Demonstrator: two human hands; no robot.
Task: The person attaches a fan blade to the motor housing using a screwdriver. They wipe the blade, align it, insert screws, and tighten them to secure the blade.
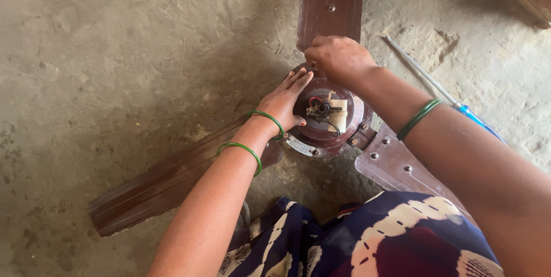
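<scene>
So the person was crouched over a brown ceiling fan lying on the concrete floor (115, 53), patterned blue, maroon and cream fabric of their clothing (402, 242) nearest to me. Everything sat around the motor hub (327, 117), so I'll use that as the landmark.

The left hand (285, 103) lay flat on the hub's left edge, fingers (298, 80) stretched out and released, not gripping anything, just pressed against the housing. Green bangles (252, 139) on that wrist. The exposed wiring and a pale component (337, 111) sat in the hub's middle, just right of that hand.

The right hand (340, 59) was at the far rim of the hub, where the far blade (331, 1) joins it, fingers clenched around something small there. Couldn't tell what, the hand hid it. So the right hand was the one actually on the blade joint; the left was only beside it.

Blades ran out from the hub three ways: one towards the near left (166, 185), one near right (402, 168), one straight away. A blue-handled screwdriver (442, 96) lay on the floor to the hub's right, shaft pointing away, untouched.
</scene>
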